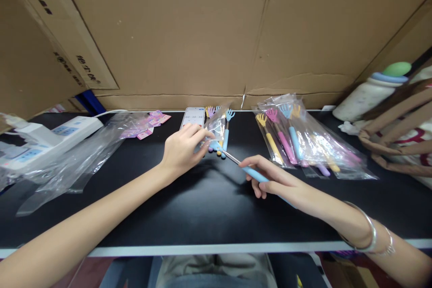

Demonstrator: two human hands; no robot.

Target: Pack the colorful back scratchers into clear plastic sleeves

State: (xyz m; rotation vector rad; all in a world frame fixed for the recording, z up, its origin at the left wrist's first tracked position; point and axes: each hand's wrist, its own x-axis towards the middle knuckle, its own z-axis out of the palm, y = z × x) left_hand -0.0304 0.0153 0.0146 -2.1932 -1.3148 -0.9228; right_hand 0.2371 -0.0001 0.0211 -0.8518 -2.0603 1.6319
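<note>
A blue back scratcher [255, 174] with a metal rod slants across the middle of the table, held in both hands. My right hand [270, 177] is closed around its blue handle. At the other end, my left hand [185, 146] is closed with thumb and forefinger at the blue claw head, which the fingers partly hide. Just behind lie a few more back scratchers [225, 137] with blue, yellow and purple parts, some under clear film. Beside them a phone [194, 115] shows a timer, its lower part covered by my left hand.
Bagged back scratchers [286, 144] lie in a pile at the right. Clear plastic bags [84, 157] and pink cards [151, 123] are at the left, near a white power strip [57, 137]. A bottle [367, 94] and a bag [394, 139] stand far right. Cardboard [175, 31] walls the back.
</note>
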